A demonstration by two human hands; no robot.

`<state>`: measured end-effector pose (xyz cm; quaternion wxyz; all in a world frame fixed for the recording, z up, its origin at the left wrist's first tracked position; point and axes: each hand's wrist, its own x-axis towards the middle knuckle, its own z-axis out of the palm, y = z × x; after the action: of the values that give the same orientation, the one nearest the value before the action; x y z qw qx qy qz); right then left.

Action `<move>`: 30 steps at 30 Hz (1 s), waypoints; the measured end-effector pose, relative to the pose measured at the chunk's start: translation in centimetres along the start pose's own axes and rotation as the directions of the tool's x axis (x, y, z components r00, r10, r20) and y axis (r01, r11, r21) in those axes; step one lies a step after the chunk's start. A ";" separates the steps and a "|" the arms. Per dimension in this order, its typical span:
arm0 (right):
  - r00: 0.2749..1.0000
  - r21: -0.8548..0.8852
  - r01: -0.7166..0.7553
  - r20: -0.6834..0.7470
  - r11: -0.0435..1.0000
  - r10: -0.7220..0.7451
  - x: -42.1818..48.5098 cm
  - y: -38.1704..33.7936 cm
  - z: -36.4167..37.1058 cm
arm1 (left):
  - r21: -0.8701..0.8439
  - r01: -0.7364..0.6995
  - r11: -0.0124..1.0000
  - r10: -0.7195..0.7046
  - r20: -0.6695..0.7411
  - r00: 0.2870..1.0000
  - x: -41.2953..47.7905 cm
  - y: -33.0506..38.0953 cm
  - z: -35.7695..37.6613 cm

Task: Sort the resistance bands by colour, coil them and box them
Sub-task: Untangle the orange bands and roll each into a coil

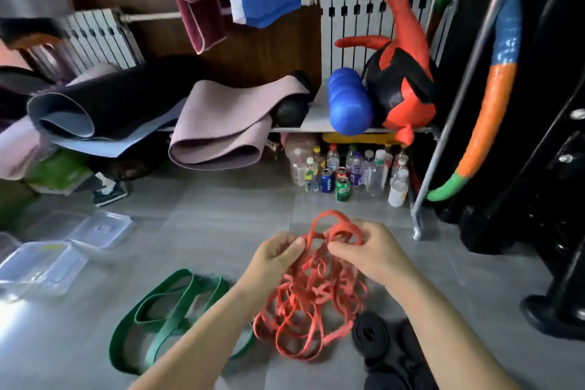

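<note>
Your left hand (278, 255) and right hand (370, 250) are each pinching loops of the tangled thin red rubber resistance bands (311, 298), which are trailing onto the grey floor (205, 215) between wide green bands (169, 324) and black coiled bands (368, 337). You should be teasing one loop free, not yanking.

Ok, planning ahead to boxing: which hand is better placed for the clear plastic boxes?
Left hand, probably: clear plastic boxes lie on its side; right hand would cross the red rubber bands.
</note>
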<state>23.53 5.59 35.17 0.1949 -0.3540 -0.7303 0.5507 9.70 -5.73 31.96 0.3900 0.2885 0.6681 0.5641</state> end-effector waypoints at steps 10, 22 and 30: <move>0.949 -0.236 0.091 0.316 0.967 -0.012 -3.0 -3.0 1.8 | 0.478 -0.187 0.858 0.246 -0.063 0.967 -4.3 2.9 -5.3; 0.956 -0.391 0.265 0.229 0.881 -0.186 -5.7 -3.3 7.8 | 0.670 -0.291 0.683 0.350 0.049 0.935 -10.4 3.1 -7.5; 0.945 -0.038 0.277 0.189 0.960 -0.266 -7.1 -3.8 8.5 | -0.032 -0.286 0.958 0.282 -0.098 0.954 -11.9 4.6 -6.4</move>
<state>21.39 -5.86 36.82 0.1900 -0.2045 -0.8042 0.5248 10.27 -18.03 39.13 0.2801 0.3461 0.6239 0.6422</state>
